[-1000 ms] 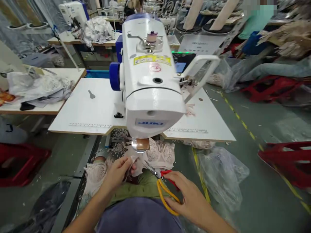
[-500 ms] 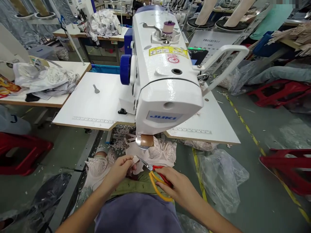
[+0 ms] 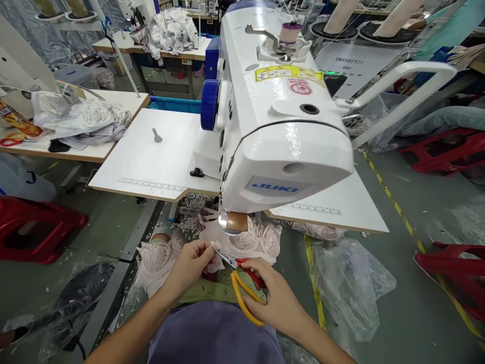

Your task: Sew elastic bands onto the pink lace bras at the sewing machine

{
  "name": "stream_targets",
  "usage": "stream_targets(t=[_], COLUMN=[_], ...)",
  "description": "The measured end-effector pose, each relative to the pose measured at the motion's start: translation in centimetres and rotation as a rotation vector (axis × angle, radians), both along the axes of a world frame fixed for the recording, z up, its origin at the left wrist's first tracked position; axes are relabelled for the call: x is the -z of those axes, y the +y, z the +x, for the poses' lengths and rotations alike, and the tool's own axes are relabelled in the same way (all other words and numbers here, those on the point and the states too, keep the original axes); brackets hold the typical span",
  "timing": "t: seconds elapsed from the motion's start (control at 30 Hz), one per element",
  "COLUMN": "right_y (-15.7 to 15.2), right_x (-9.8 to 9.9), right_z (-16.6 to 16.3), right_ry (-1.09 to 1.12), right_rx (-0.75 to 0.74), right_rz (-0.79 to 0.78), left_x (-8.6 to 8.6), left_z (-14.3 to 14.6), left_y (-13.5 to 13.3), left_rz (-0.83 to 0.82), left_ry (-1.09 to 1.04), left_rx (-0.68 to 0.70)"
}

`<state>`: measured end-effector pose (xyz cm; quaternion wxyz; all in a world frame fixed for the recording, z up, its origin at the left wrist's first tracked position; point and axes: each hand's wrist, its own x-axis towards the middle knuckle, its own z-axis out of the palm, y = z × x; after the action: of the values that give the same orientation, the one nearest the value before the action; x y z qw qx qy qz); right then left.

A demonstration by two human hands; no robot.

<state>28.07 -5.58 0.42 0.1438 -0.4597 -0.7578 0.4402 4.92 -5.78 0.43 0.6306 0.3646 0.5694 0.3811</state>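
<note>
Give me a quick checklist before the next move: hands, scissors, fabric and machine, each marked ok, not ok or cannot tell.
1. Right hand gripping the scissors by the handles: ok.
2. Left hand pinching the pale fabric: ok.
3. Scissors pointing toward the fabric: ok.
4. Left hand well away from the scissors' tips: not ok, they are close.
5. Scissors fully shut: cannot tell.
6. Both hands off the sewing machine: ok.

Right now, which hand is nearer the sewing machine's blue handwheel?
Left. The left hand, pinching pale fabric, is below and on the near side of the blue handwheel; the right hand, holding scissors, is also below it but farther off to the right.
</note>
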Motion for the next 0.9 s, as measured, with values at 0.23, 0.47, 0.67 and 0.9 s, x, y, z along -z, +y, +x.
stream_targets(t=[0.23,0.47,0.67,0.9], right_y=[1.1,0.8,9.2,10.1], right_x=[0.4,0.4,0.0,-0.6], right_z=[-0.3,3.2,9.0,4.2], right_ry=[0.015,-0.049,-0.346,-0.233], right_rx=[0.011,0.085,0.241,0.05], right_rz=[-0.06,0.018,0.37,0.761], left_x=[-0.2,0.1,-0.1,-2.2], left_z=[-0.3,0.1,0.7,1.0], left_y=[-0.1,-0.2,0.3,0.9], left_rz=[0.028,-0.01,-0.063,-0.185], left_ry=[0.121,-0.026,-0.153,-0.224], left_rx=[0.007,-0.135,-0.14,0.193])
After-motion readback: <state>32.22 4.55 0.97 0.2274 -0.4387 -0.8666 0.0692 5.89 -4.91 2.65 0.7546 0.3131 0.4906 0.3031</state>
